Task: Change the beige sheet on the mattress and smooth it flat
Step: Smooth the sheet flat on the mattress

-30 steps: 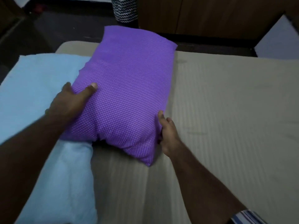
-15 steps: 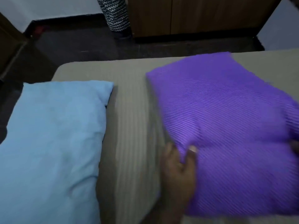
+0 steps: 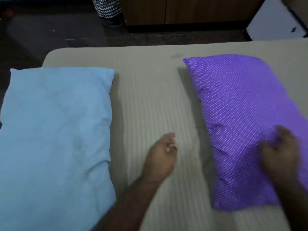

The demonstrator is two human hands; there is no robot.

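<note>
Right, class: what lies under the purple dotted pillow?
The purple dotted pillow rests on the beige sheet, with the right hand on top. The sheet directly beneath is covered, so its smoothness there cannot be seen.

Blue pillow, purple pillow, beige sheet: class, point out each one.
Blue pillow (image 3: 56,130), head view, middle of its top.
Purple pillow (image 3: 241,114), head view, centre of dotted cover.
Beige sheet (image 3: 150,97), head view, bare strip between pillows.

A beige ribbed sheet (image 3: 150,97) carries a plain light-blue pillow (image 3: 55,130) and a white-dotted purple pillow (image 3: 241,105).
</note>
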